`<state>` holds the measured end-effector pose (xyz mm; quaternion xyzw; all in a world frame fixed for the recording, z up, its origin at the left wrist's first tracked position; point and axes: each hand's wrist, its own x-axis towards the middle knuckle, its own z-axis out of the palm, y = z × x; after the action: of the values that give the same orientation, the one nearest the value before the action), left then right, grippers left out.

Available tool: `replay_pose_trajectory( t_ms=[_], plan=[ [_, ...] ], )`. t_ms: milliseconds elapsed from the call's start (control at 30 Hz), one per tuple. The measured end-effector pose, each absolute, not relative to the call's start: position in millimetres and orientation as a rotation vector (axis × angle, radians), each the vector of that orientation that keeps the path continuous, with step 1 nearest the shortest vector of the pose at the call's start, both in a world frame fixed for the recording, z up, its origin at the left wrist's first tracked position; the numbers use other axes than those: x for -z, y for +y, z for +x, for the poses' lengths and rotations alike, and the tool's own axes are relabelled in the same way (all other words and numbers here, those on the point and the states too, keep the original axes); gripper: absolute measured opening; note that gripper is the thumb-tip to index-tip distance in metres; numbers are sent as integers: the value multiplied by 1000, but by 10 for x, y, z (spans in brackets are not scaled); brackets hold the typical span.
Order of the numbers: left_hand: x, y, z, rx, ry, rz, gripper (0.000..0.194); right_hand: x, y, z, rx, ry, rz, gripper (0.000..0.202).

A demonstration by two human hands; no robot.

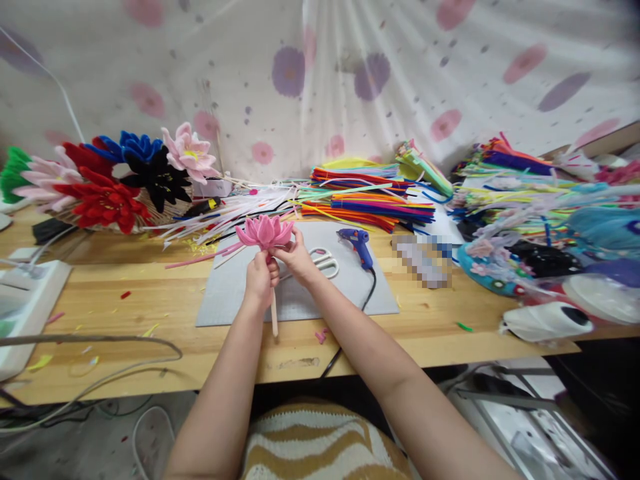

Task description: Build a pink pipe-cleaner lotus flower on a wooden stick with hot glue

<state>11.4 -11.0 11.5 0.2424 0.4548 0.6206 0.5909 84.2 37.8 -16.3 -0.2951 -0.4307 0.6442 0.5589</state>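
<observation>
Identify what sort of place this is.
Probably a small craft workshop, likely flower-making: bundled multicoloured thin craft stems, a blue pistol-shaped glue gun on a flat grey mat, and a pink, many-petalled flower being held.

You have before you a flower (265, 231) of even pink on a pale beige stick (274, 317), above a plain grey mat (227, 300), where the glue gun (361, 248) near the far right corner is blue and the scissors (330, 265) have white handles. Toward the far left corner of your yellowish-brown, wood-grained tabletop (165, 293) are a red flower (107, 201), a black flower (159, 179) and a blue flower (131, 145). Beyond the far edge, the white curtain (225, 47) carries pink and purple spots, while your garment (305, 443) has wavy cream and mustard stripes.
</observation>
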Motion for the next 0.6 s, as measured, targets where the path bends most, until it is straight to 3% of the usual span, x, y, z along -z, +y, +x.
replay_pose_trajectory(
  t_ms=[600],
  plan=[
    [-174,-122,145,-1358,1002,505,20,171,381,904,-1500,-1047,-687,80]
  ],
)
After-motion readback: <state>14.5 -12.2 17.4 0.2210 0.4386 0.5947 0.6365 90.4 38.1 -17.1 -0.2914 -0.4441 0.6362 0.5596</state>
